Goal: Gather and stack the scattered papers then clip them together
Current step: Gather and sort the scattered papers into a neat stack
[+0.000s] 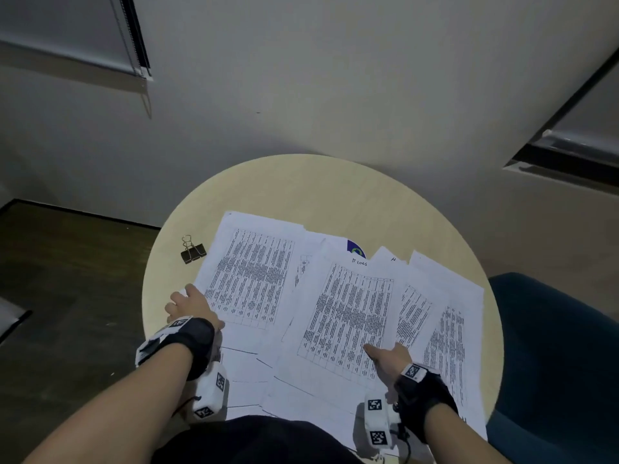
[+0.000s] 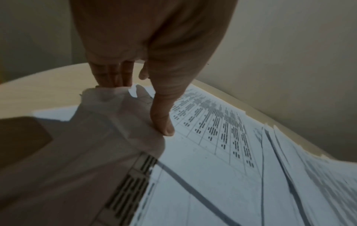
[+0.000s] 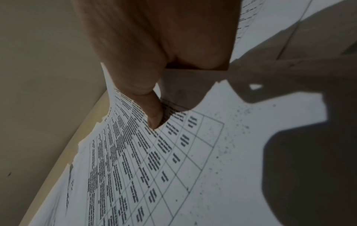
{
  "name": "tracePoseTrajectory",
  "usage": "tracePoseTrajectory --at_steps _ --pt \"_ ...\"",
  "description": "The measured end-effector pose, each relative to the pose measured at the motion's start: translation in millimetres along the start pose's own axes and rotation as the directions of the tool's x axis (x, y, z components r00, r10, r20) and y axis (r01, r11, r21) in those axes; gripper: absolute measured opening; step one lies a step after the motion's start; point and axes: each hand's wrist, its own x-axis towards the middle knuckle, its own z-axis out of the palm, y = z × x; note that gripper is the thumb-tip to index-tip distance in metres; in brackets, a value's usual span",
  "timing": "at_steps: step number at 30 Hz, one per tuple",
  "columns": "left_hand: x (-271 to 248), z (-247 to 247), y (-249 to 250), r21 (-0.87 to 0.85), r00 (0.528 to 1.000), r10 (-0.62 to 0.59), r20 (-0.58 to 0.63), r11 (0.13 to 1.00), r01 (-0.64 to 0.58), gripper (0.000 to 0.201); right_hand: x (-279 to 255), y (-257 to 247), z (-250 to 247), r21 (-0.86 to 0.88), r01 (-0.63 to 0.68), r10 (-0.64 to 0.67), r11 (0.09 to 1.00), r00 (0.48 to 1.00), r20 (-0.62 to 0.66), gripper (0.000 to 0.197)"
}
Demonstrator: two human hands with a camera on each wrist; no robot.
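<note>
The papers [image 1: 348, 316] lie spread over the round table [image 1: 321, 192]. The left hand [image 1: 187, 304] pinches one sheet's corner; the right hand [image 1: 388, 358] pinches another. Pulling fast could tear or crumple them.

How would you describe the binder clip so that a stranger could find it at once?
Start at the round pale table against the wall. Spread papers cover its near half; look just beyond their far left corner, ahead of the left hand. There lies the binder clip, small, black, with wire handles, the only non-paper item.
</note>
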Motion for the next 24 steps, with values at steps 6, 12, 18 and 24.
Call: tracePoseTrajectory --at_steps 6,12,18,24 --pt "11.5 -18.6 -2.3 -0.268 0.996 0.049 0.080 0.963 -0.026 0.011 -17.2 -12.7 -5.1 -0.066 0.029 -0.028 0.997 0.999 0.023 0.049" --pt "2.5 -23.2 9.4 -0.299 0.991 0.126 0.052 0.948 -0.105 0.009 -1.5 -2.8 0.5 -0.071 0.017 -0.014 0.997 0.999 0.046 0.025" --pt "0.1 -16.9 7.7 -0.495 0.984 0.150 0.099 0.865 -0.082 0.038 2.9 0.9 0.9 -0.117 0.025 -0.020 0.993 0.999 0.043 0.036" --pt "-3.8 -19.3 23.8 -0.422 0.950 0.233 -0.210 0.854 -0.303 0.016 8.7 2.7 1.5 -0.136 0.005 0.003 0.991 0.998 0.060 0.040"
